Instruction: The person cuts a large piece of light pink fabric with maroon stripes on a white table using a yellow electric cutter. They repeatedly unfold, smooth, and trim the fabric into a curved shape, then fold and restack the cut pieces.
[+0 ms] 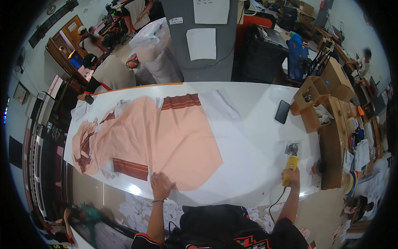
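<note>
Peach fabric (186,145) with brown striped bands lies over white sheeting on a white table (265,103). It is smooth on the right and rumpled on the left. My left hand (161,184) rests on the fabric's near edge, fingers apart and holding nothing. At the table's right side, my right hand (293,177) is wrapped around a yellow corded power tool (291,168). The tool's far end has a clear plate with dark metal parts; its exact kind I cannot make out. A black cord runs from its near end toward my body.
A black phone (282,112) lies at the far right of the table. Cardboard boxes (311,89) stand beyond it. A large wrapped bundle (159,54) and a person (110,72) are behind the far edge. White scraps (137,213) cover the floor nearby.
</note>
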Demonstrator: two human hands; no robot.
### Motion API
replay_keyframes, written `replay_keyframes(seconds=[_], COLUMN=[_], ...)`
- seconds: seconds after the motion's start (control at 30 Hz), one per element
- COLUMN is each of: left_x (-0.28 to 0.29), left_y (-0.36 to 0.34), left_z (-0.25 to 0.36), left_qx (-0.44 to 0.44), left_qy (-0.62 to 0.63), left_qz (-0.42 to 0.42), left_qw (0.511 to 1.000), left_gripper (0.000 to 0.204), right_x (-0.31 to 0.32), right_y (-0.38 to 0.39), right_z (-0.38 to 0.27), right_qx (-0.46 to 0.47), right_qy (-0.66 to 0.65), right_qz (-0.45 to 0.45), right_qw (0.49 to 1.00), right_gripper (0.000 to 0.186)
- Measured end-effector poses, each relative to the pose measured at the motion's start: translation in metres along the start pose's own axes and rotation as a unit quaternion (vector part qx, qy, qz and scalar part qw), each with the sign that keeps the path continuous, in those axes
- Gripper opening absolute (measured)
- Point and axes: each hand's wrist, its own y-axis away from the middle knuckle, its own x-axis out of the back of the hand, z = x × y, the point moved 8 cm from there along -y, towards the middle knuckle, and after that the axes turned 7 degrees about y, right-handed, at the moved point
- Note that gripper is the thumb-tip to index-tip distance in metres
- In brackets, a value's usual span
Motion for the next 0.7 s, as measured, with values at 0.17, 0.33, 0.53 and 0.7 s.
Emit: replay_keyframes(seconds=[0.17,0.33,0.53,0.7], left_x=[0.023,0.032,0.042,0.043], left_y=[0.019,0.037,0.069,0.089], left_z=[-0.026,-0.026,-0.037,-0.046], left_qx=[0.132,0.098,0.067,0.099], left_qy=[-0.032,-0.07,-0.078,-0.037], left_qz=[-0.043,-0.055,-0.056,-0.118], left_qw=[0.99,0.991,0.993,0.987], left_gripper=[0.115,0.12,0.122,0.122], right_x=[-0.096,-0.139,-0.145,-0.141], right_y=[0.079,0.134,0.199,0.22], right_z=[0.007,0.01,0.025,0.04], right_qx=[-0.028,0.034,0.041,0.037], right_qy=[0.074,0.33,0.467,0.462], right_qz=[-0.083,-0.044,0.033,0.04], right_qw=[0.993,0.942,0.883,0.885], right_gripper=[0.05,0.06,0.067,0.056])
